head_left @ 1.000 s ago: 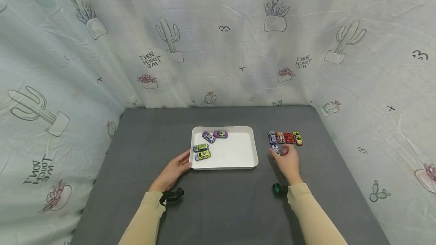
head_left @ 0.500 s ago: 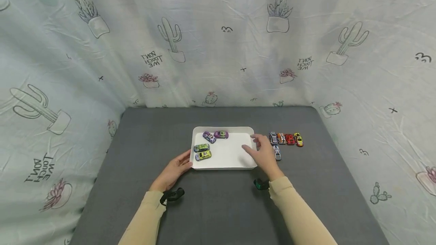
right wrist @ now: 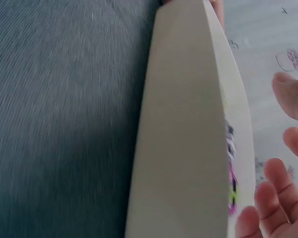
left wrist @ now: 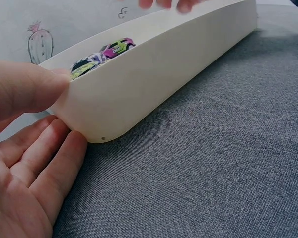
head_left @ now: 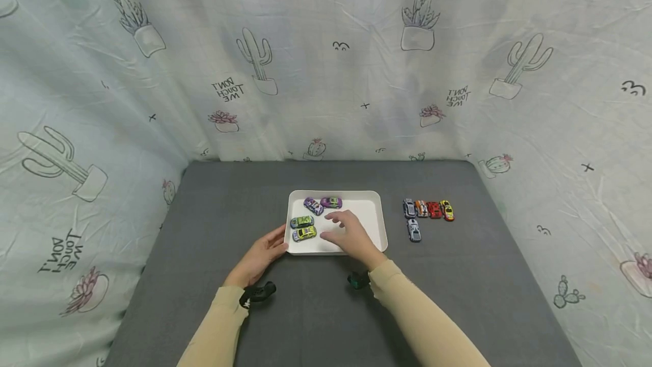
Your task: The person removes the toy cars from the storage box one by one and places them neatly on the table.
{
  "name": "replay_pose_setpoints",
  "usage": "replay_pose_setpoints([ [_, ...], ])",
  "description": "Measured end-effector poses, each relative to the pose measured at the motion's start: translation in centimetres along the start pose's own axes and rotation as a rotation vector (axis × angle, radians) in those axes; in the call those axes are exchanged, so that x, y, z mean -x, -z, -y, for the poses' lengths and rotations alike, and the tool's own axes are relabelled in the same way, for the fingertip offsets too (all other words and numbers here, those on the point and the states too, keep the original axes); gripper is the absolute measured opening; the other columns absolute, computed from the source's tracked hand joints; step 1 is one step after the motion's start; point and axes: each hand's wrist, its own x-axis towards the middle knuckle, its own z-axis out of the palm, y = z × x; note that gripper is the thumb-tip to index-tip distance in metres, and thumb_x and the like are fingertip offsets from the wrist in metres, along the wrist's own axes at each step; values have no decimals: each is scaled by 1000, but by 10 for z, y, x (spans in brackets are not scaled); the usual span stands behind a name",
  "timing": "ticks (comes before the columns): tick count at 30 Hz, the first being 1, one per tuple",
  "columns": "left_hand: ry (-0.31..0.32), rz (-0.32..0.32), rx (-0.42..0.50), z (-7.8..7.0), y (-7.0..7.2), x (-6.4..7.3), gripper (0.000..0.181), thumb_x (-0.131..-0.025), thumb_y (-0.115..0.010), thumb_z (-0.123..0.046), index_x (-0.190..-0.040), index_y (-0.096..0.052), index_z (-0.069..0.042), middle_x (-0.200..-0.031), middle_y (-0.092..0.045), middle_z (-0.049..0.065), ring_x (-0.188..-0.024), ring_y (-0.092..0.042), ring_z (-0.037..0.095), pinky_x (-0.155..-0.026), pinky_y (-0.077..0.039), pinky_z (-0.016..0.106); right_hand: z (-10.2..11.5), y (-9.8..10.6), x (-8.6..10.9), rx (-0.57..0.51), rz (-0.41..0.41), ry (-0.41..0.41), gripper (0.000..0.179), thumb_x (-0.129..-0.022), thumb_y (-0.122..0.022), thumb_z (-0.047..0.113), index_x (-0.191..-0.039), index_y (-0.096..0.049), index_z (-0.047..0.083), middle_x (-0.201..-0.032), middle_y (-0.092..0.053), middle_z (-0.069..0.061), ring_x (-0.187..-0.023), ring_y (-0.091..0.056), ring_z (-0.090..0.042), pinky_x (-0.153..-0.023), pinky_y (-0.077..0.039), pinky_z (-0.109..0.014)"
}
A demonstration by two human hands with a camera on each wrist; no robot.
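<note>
A white tray (head_left: 356, 251) stands on the dark grey table and holds several toy cars. A yellow toy car (head_left: 304, 233) and a green toy car (head_left: 302, 221) lie at its left side; a purple-and-white toy car (head_left: 313, 206) and a purple toy car (head_left: 332, 202) are farther back. My left hand (head_left: 262, 256) grips the tray's near left corner; in the left wrist view its thumb (left wrist: 35, 89) is at the rim and the other fingers lie low against the corner. Above the tray, my right hand (head_left: 351, 237) has its thumb and fingers spread apart, with nothing between them.
Right of the tray, a row holds a grey-blue toy car (head_left: 410, 208), an orange-and-white toy car (head_left: 421, 208), a red toy car (head_left: 434, 209) and a yellow-and-red toy car (head_left: 447, 210). A white toy car (head_left: 414, 230) lies in front. A patterned curtain (head_left: 326, 72) surrounds the table.
My right hand has left the white toy car on the right and moved leftward over the tray, carrying nothing. The left hand has stayed at the tray's corner.
</note>
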Motion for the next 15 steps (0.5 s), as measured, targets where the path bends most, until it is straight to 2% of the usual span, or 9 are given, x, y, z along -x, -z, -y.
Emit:
replay_pose_setpoints([
  [4,-2,1,-5,-1,-1,0,61,-95,-63,-10,-150,-38,-17,-148,-42,10,-135,-39,23,-107,-36,41,5,-13,-8,-1,86,-18,49,-85,-77,31,-126,-62,9,-117,-57,-8,-103,-54,-23,-87,-47,-38],
  [9,1,-4,-9,-1,-1,-1,61,-95,-63,-11,-150,-38,-17,-148,-43,9,-135,-39,23,-107,-37,42,7,-24,-17,-25,165,-17,48,-84,-77,31,-126,-63,11,-117,-57,-9,-103,-54,-24,-87,-47,-38],
  [15,12,-3,6,-1,-1,-1,61,-95,-63,-10,-150,-39,-18,-147,-43,8,-135,-40,22,-107,-36,41,9,-31,-23,-58,221,-25,48,-85,-76,27,-129,-63,11,-120,-57,-8,-107,-54,-23,-93,-46,-39],
])
